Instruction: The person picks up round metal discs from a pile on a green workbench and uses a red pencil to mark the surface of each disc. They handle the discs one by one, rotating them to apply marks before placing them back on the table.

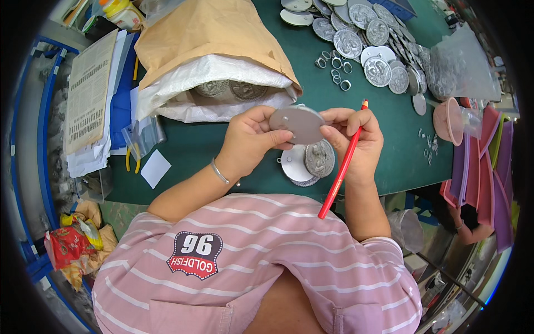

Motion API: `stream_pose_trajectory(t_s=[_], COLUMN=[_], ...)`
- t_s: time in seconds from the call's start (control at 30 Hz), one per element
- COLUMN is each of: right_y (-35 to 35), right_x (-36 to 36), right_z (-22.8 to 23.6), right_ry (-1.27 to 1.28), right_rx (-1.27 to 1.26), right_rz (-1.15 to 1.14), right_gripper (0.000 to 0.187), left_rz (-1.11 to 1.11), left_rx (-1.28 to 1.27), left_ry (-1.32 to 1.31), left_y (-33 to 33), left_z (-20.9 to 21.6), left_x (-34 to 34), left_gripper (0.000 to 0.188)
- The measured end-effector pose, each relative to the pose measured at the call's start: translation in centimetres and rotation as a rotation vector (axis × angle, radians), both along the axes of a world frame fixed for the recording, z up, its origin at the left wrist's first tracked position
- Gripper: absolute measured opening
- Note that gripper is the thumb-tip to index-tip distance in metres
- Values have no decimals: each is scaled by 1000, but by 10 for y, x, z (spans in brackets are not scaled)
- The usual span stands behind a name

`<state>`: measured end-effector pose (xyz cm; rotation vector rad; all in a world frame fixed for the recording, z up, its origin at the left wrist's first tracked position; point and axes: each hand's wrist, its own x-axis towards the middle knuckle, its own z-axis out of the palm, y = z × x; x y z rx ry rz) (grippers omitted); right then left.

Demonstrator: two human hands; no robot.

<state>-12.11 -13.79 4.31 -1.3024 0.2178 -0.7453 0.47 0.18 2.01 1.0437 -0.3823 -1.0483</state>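
Observation:
A round silver-grey metal medallion [299, 124] is held up in front of me, tilted, its plain back with small studs turned toward me. My left hand [247, 139] pinches its left edge between thumb and fingers. The thumb and index finger of my right hand [360, 146] grip the opposite edge. A red pencil [339, 175] also sits in my right hand, slanting down toward my chest. Just below on the table lie a few more medallions: one shows an embossed figure [320, 158], another a pale flat back [293, 165].
A brown paper sack [214, 33] with a white lining holds embossed medallions [248, 91]. Many medallions [349, 43] are heaped at the far right, near loose metal rings [336, 79]. Papers [89, 94] and yellow-handled pliers [137, 158] lie left; a pink basket [448, 122] stands right. Another person's arm [471, 231] shows lower right.

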Motion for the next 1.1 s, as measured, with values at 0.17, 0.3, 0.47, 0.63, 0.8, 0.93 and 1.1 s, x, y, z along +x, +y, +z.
stream_pose_trajectory(t_s=[0.17, 0.3, 0.47, 0.63, 0.8, 0.93, 1.1], right_y=[0, -2, -4, 2, 6, 4, -4], right_x=[-2, -3, -3, 6, 5, -1, -4], right_z=[1, -1, -3, 9, -1, -8, -11], right_ry=[-8, -10, 66, -37, 1, -39, -99], right_rx=[-154, -181, -221, -666, -618, -155, -6], right_rz=[-30, -24, -35, -105, -67, -73, -20], right_gripper=[34, 34, 34, 36, 36, 35, 35], left_rz=[75, 109, 179, 189, 82, 49, 213], left_rx=[-46, -61, -63, -69, 72, 151, -7], left_ry=[-343, -460, -758, -1023, -1046, -826, -834], left_y=[2, 2, 4, 3, 4, 0, 3], left_z=[7, 13, 12, 16, 23, 22, 15], left_x=[-2, -2, -1, 2, -1, 1, 1], left_gripper=[16, 17, 24, 24, 21, 18, 15])
